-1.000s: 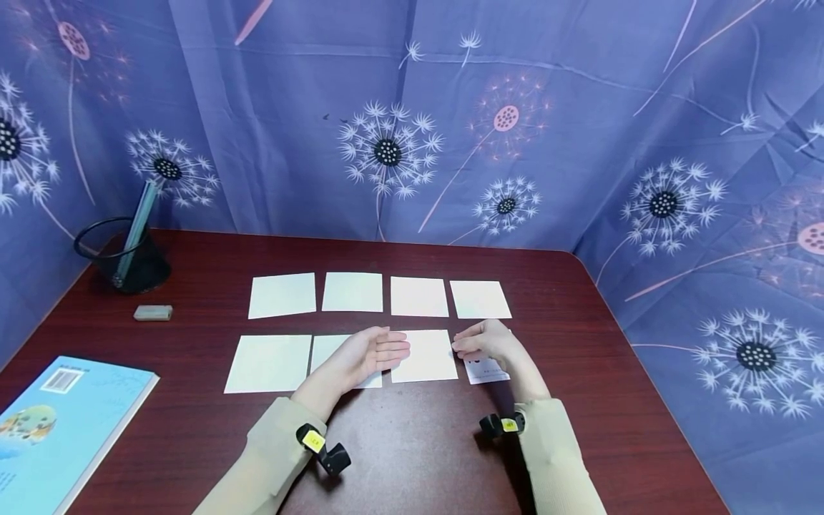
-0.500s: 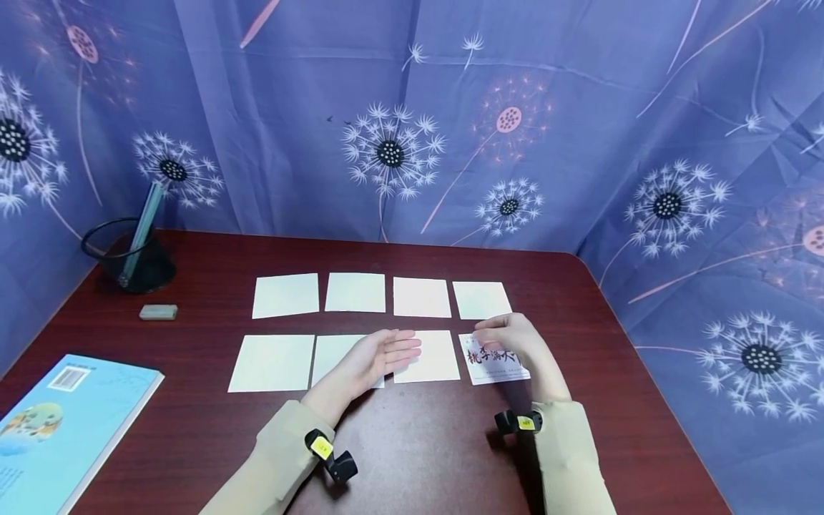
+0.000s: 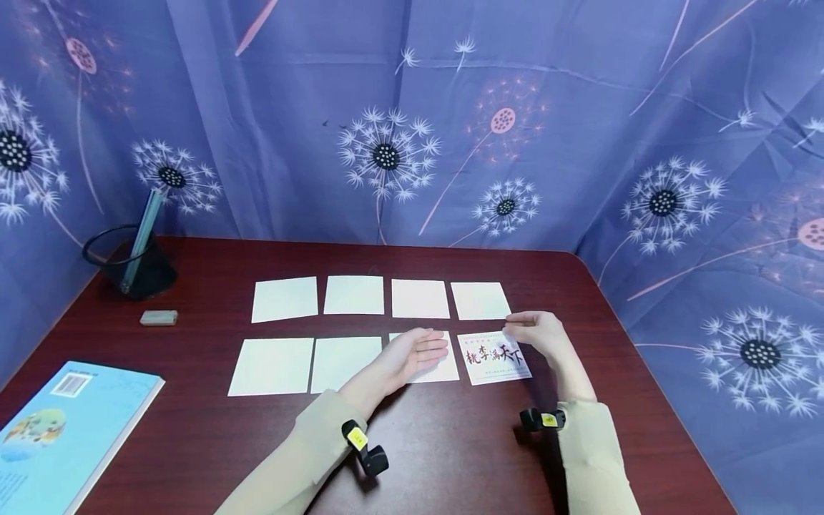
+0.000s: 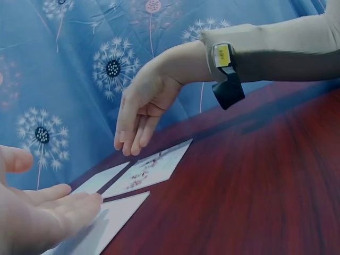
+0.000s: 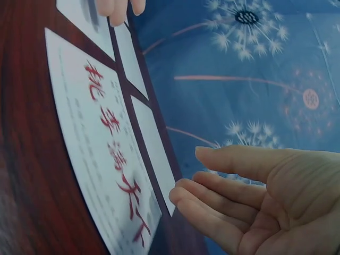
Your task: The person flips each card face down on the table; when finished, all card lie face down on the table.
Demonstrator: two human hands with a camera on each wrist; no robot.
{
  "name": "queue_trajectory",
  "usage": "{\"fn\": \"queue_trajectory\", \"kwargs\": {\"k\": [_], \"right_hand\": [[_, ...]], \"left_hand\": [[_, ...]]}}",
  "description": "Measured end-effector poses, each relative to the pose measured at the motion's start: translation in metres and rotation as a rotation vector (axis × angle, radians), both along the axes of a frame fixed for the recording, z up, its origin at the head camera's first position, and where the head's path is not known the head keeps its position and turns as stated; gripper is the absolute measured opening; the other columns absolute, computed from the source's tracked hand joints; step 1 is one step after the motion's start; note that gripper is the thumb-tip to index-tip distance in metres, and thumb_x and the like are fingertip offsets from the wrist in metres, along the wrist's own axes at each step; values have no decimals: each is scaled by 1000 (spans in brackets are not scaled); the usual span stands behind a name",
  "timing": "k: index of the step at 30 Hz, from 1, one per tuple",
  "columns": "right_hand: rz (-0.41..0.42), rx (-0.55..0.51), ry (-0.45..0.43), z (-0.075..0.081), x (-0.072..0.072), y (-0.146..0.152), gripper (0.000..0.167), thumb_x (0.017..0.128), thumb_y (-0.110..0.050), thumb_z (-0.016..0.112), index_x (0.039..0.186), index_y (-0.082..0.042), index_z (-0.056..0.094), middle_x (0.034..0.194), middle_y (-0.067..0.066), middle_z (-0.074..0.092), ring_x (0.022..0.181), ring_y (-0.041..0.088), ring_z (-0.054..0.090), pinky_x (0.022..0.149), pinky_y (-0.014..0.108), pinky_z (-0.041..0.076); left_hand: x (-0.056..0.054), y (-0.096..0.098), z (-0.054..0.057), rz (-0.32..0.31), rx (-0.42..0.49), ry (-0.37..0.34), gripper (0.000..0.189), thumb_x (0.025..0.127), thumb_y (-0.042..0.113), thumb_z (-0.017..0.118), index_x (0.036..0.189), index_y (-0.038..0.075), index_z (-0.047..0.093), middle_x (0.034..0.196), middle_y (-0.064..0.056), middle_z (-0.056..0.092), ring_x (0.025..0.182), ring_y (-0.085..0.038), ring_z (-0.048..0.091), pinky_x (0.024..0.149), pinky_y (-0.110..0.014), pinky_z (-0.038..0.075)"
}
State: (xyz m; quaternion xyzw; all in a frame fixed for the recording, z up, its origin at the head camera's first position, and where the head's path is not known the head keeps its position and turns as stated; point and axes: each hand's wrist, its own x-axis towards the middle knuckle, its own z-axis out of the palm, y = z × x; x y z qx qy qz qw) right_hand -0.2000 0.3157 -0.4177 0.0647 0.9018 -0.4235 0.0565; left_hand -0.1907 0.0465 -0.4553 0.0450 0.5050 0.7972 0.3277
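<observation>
A square card (image 3: 494, 363) with dark red brush-style characters lies face up at the right end of the near row. My right hand (image 3: 543, 333) hovers at its far right corner, fingers relaxed and holding nothing; the left wrist view has this hand (image 4: 146, 109) above the card. Over the blank white card (image 3: 444, 368) just left of it, my left hand (image 3: 408, 357) is held with straight fingers, palm turned up, partly covering that card. Between the left fingers (image 4: 69, 207) and thumb nothing is held.
Several blank white cards form two rows, one (image 3: 479, 300) being right behind the printed card. A blue book (image 3: 84, 422) lies at the left, with a light eraser (image 3: 159, 317) and a black pen cup (image 3: 148, 275) beyond it. Patterned blue cloth (image 3: 290, 143) hangs behind the table.
My right hand has drawn away to the right from the printed card, uncovering its characters. My left hand has shifted right, from near the second card to over the third.
</observation>
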Motion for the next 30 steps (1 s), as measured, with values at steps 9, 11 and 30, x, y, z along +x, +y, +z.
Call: {"fn": "queue_trajectory", "kwargs": {"k": [9, 11, 30], "right_hand": [[22, -40, -55, -4, 1, 10, 47, 86, -7, 69, 127, 13, 57, 119, 28, 65, 101, 18, 69, 81, 20, 54], [31, -62, -60, -4, 2, 12, 47, 86, -5, 68, 128, 14, 55, 121, 30, 64, 103, 21, 69, 81, 19, 54], [41, -94, -187, 2, 9, 20, 46, 86, 1, 65, 126, 19, 53, 116, 31, 65, 83, 6, 66, 76, 23, 57]], "left_hand": [[-14, 27, 7, 54, 0, -59, 55, 102, 17, 36, 144, -18, 26, 149, -38, 29, 141, -48, 31, 120, -50, 25], [-13, 29, 7, 64, 9, -65, 54, 103, 16, 35, 143, -19, 26, 149, -39, 28, 141, -49, 30, 120, -51, 24], [0, 38, 10, 69, 26, -107, 55, 102, 14, 34, 143, -21, 24, 147, -43, 27, 142, -50, 27, 120, -52, 24]]}}
